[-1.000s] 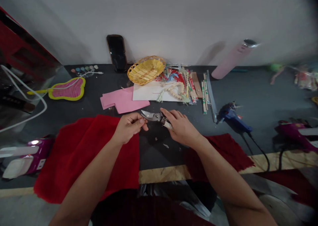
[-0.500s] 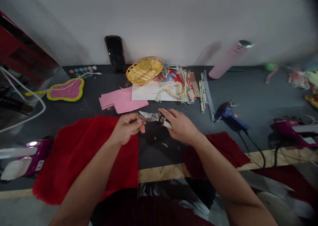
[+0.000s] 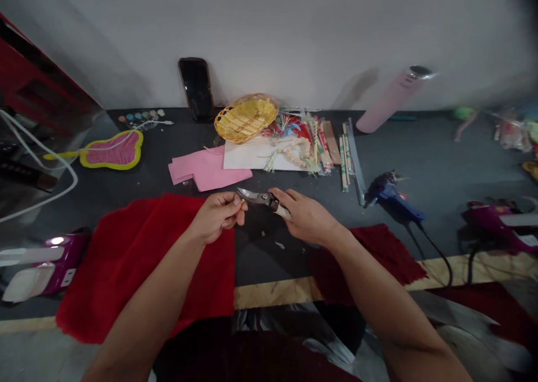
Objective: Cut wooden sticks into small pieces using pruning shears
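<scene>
while the right hand [image 3: 309, 217] grips pruners [image 3: 257, 196], the left hand [image 3: 216, 217] pinches something indistinct [image 3: 242, 201].

The head-worn camera looks from above the near-edge side of the table [image 3: 424, 166], facing forward and down. Working distance is near: the left hand [image 3: 219, 217] and right hand [image 3: 309, 217] lie mid-frame. Coverage runs from the floor [image 3: 29, 354] below the near edge to the wall [image 3: 294, 40] beyond the far edge.

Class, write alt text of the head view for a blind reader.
The right hand holds pruners beside the pinching left hand, above a dark table. Beyond are pink paper and a yellow basket; red cloth lies to the left.
</scene>
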`<state>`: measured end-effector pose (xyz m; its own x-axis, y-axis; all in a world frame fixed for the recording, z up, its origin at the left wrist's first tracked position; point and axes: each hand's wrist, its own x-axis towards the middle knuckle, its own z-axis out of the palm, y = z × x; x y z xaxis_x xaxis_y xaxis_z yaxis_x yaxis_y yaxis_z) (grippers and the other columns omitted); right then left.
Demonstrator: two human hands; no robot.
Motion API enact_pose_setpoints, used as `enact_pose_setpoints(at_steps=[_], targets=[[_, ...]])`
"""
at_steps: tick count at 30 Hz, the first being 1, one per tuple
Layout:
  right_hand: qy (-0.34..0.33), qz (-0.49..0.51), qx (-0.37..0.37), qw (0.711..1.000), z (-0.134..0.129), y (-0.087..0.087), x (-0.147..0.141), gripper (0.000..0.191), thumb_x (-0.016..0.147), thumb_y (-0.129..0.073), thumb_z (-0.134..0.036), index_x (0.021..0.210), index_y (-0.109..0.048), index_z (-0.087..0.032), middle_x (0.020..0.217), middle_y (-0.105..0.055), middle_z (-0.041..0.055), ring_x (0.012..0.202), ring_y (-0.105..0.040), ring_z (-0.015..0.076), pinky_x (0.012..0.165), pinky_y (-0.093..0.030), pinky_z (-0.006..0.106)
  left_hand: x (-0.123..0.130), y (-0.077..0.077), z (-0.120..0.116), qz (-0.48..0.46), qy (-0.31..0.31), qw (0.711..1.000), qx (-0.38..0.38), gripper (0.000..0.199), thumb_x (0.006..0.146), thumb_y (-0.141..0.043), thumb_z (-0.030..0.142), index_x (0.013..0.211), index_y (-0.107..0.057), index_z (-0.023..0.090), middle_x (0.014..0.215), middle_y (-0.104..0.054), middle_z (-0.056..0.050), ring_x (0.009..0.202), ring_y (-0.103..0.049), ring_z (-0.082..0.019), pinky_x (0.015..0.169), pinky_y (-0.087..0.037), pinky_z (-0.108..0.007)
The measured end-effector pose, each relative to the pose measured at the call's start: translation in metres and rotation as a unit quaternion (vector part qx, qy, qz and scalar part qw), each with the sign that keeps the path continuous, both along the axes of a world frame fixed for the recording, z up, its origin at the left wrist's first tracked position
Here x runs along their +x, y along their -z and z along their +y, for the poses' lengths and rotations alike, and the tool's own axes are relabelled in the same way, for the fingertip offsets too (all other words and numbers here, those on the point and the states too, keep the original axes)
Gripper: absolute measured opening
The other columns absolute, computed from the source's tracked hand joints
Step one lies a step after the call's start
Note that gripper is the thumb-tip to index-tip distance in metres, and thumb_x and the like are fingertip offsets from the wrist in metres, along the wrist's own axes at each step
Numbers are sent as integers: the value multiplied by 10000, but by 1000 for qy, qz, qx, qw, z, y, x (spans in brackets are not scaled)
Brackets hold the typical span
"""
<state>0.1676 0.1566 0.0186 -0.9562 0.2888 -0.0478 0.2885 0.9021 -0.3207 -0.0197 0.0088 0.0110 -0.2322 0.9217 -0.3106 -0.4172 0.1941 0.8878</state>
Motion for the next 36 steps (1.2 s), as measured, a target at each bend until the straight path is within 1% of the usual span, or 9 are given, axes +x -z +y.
enact_pose_setpoints(at_steps=[3,5,8,10,13,18,26,31,36], targets=[[6,-19,5,1000,0,1,1,559,846,-414,-177,1392,-295,-163,1185,-538,142,1046,-546,235,864,-458,371,2,6,3,43,-16,999,2,251,815,-617,384,771,-606,137,557,-623,-21,343,-300,-13,375,-171,-171],[17,-19,15,1000,1,2,1,556,842,-413,-172,1388,-303,-164,1197,-531,142,1053,-537,236,872,-454,373,4,8,5,94,-49,994,13,246,806,-629,385,779,-608,142,630,-662,-37,383,-374,-29,389,-229,-173],[47,-3,45,998,0,1,0,623,810,-434,-152,1412,-274,-178,1211,-518,136,1063,-515,250,881,-447,394,7,8,8,167,-114,979,31,212,767,-677,348,756,-608,147,707,-690,-42,461,-459,-52,423,-301,-177],[57,7,58,997,0,0,0,677,786,-449,-143,1430,-246,-184,1217,-510,133,1074,-496,264,884,-444,409,8,7,8,188,-136,972,45,195,764,-681,322,728,-611,143,691,-687,-40,472,-463,-54,438,-317,-180],[41,18,53,998,0,-1,-1,703,777,-448,-142,1442,-221,-172,1235,-494,138,1094,-470,275,889,-439,428,8,3,7,150,-122,979,59,203,760,-684,303,683,-598,135,642,-676,-39,428,-412,-37,428,-298,-180],[5,34,34,999,2,0,-2,746,760,-453,-131,1456,-188,-165,1261,-476,140,1099,-448,282,900,-427,452,6,-4,3,36,-61,996,57,250,710,-727,325,669,-583,125,554,-647,-36,357,-337,-15,373,-209,-168],[-14,48,25,998,0,4,-3,735,724,-455,-89,1430,-259,-141,1189,-514,142,1064,-483,265,914,-431,426,-2,-7,-2,-11,2,1000,8,233,731,-720,309,712,-587,118,532,-626,-28,341,-312,-2,365,-162,-152],[4,32,24,999,-2,4,-2,660,770,-437,-106,1411,-286,-154,1121,-548,133,981,-538,243,878,-453,399,-1,1,0,-1,-23,1000,15,220,772,-683,320,734,-577,131,563,-623,-15,354,-310,-4,378,-165,-155],[-4,6,26,1000,2,4,4,600,806,-424,-131,1391,-289,-126,1161,-548,160,1026,-540,251,875,-456,395,11,5,6,93,-88,991,33,224,747,-700,314,710,-560,143,612,-664,-26,388,-354,-24,396,-242,-170]])
